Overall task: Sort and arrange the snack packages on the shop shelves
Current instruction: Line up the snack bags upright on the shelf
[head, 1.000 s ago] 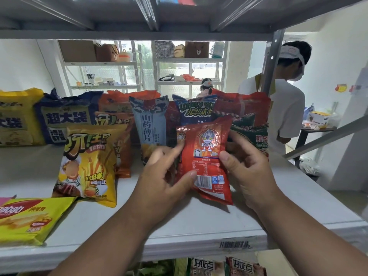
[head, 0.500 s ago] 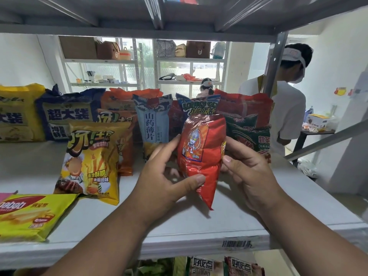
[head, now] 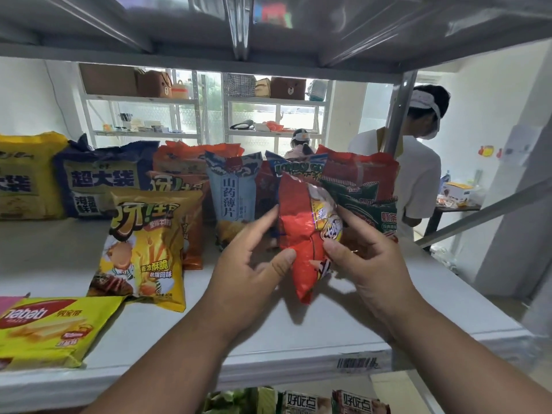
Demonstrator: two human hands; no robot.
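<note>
Your left hand [head: 254, 261] and right hand [head: 363, 258] pinch the red snack bag [head: 301, 231]: light, puffy, slick, crushable, so grip its sides gently.

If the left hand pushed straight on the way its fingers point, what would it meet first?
Probably the red snack bag the left hand already holds; past it, the green bag, though depth is unclear.

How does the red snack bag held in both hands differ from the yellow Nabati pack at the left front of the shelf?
The red bag is held upright and turned edge-on between the left hand and right hand; the Nabati pack lies flat, face up, on the shelf, untouched. The red bag looks narrower and puffy, the Nabati pack broad and flat. The bag is red, the pack yellow. Both are sealed snack packages.
</note>
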